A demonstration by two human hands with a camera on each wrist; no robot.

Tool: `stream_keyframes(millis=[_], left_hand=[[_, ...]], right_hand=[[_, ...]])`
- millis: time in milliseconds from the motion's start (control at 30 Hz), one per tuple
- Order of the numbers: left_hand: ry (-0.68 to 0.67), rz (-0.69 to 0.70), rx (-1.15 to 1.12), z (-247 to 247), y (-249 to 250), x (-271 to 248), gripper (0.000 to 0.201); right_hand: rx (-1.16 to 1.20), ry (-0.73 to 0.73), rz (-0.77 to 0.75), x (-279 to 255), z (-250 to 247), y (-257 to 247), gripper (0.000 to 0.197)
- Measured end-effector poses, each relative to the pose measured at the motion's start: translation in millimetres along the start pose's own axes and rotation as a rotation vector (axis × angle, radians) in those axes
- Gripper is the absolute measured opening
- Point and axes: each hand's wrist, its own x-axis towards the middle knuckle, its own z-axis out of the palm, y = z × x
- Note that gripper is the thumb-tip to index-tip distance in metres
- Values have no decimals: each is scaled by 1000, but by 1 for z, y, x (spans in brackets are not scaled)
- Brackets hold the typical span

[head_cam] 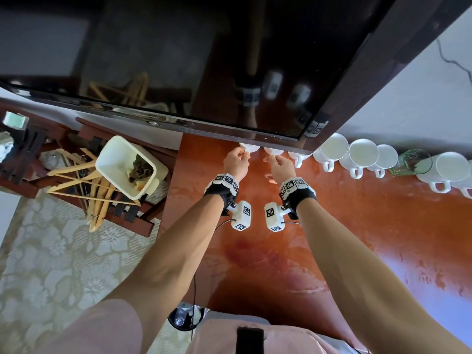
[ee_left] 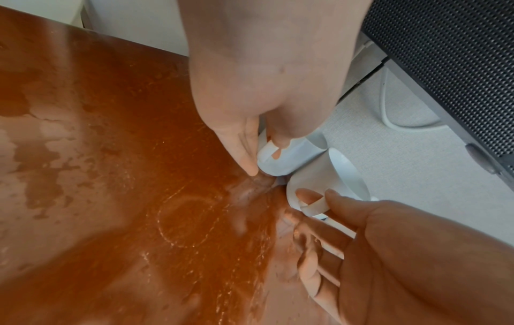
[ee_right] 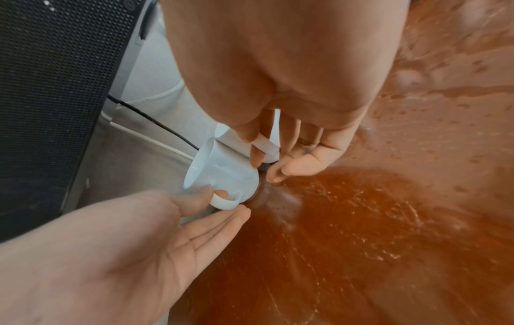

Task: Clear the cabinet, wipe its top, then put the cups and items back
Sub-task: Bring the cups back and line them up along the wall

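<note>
On the orange-brown cabinet top (head_cam: 268, 251), two white cups stand side by side at the back, half hidden under the TV's lower edge. My left hand (head_cam: 244, 154) pinches the handle of the left cup (head_cam: 251, 148). In the left wrist view its thumb and fingers close on that cup (ee_left: 281, 160). My right hand (head_cam: 274, 158) pinches the handle of the right cup (head_cam: 274, 150), with the other fingers spread; the right wrist view shows the handle (ee_right: 264, 143) between its fingers. I cannot tell whether the cup bases touch the top.
Several more white cups (head_cam: 362, 154) and a green-tinted glass (head_cam: 411, 162) line the wall to the right. A black TV (head_cam: 178, 60) overhangs the back of the wet-streaked top. Left of the cabinet, a white bin (head_cam: 107, 159) and wooden hangers (head_cam: 76, 180) lie on a rack.
</note>
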Motion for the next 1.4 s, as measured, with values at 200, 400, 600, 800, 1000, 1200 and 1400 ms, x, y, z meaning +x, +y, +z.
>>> stream_keyframes(millis=[200, 400, 600, 800, 1000, 1200, 1400], left_hand=[[-30, 28, 59, -3, -1, -11, 22], [-101, 28, 299, -15, 0, -48, 43], [-141, 219, 669, -35, 11, -110, 50], [-109, 652, 1006, -42, 61, -196, 59], [-70, 911, 1011, 1, 133, -296, 48], [-150, 1157, 969, 91, 196, -420, 56], [-314, 1421, 939, 219, 230, -568, 68]], right_hand=[[-24, -9, 2, -15, -7, 2, 45], [-229, 12, -85, -45, -21, 17, 37], [-534, -16, -225, -105, -51, 17, 45], [-851, 44, -338, -169, -112, 21, 57], [-777, 253, -324, -280, -222, 40, 61], [-771, 556, -228, -394, -368, 119, 62], [-637, 866, -36, -529, -495, 238, 66]])
